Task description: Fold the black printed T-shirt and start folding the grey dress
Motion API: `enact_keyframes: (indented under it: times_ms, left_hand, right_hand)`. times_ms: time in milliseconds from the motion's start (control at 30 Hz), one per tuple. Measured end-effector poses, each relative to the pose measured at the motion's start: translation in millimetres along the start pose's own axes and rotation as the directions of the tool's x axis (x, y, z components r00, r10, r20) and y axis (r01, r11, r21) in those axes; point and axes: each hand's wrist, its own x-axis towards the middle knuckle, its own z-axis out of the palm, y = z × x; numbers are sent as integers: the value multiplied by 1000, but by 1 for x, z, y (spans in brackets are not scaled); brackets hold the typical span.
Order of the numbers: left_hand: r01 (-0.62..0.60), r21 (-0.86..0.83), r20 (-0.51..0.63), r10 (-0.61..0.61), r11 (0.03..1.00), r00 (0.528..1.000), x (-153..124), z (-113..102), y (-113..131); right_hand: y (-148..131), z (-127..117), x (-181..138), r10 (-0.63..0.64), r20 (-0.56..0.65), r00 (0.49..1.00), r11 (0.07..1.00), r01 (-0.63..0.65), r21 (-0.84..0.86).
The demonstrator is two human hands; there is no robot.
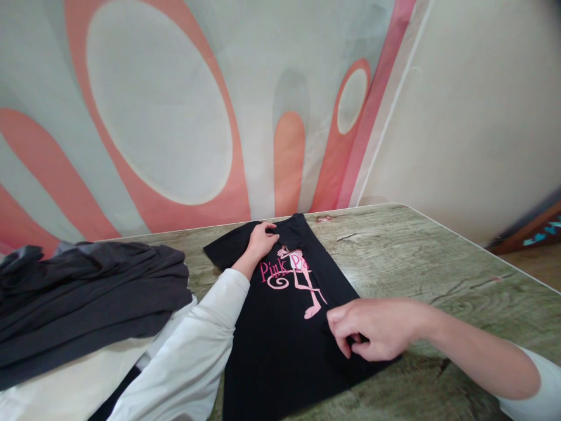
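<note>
A black T-shirt (272,351) with pink lettering and a pink cartoon figure lies on the table, its right side folded inward over part of the print. At the far end, near the collar, my left hand (262,238) pinches the cloth between thumb and fingers. My right hand (374,328) is closed on the shirt's right side near the lower hem, its fingertips curled into the fabric. The far left sleeve spreads out flat beyond my left wrist.
A heap of dark grey clothes (96,298) lies on the left over cream cloth (83,374). The wood-patterned table (394,251) reaches a wall with a pink-and-grey printed covering (258,164). A dark framed board (532,234) stands beyond the right edge.
</note>
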Motion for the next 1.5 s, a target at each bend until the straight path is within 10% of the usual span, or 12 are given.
enact_keyframes:
  times_ms: [267, 467, 733, 1067, 1500]
  left_hand:
    - [-187, 384, -41, 219, 904, 975, -2, -1, 3]
    - [-307, 499, 184, 247, 810, 951, -15, 1, 26]
    - [-550, 375, 674, 188, 747, 714, -40, 5, 65]
    - [-456, 469, 615, 91, 757, 784, -46, 24, 48]
    - [-279, 611, 382, 33, 741, 924, -36, 18, 46]
  right_hand:
    - [6, -10, -4, 138, -150, 979, 990, -134, 34]
    - [48, -12, -4, 361, -512, 779, 901, -433, -25]
    - [79, -8, -10, 423, -581, 695, 859, -512, 12]
    - [43, 9, -60, 572, -302, 763, 818, -502, 279]
    - [46, 42, -83, 621, -507, 598, 784, -459, 418]
